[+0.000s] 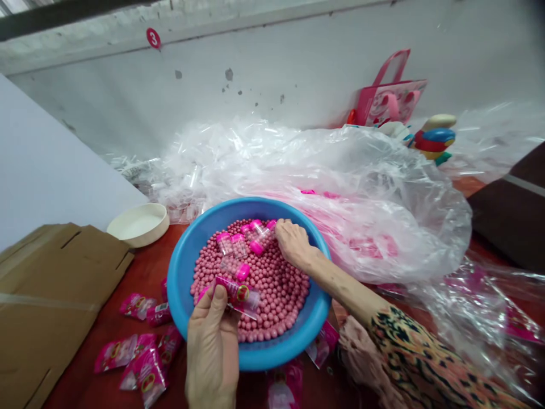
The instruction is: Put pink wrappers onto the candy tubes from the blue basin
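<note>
- Hands apart: left hand (212,346) pinches a labelled clear tube (237,296) over the blue basin (251,358); right hand (293,244) touches pink-capped tubes (240,244) on pink beads (272,295), grip unclear.
- Risk: a slack pinch could drop the tube; knocking the rim could spill beads onto the red bench (145,284).

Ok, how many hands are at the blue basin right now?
2. The left hand holds a pink packet above the blue basin; the right hand reaches in over pink beads beside a pink-capped tube. No others show.
</note>
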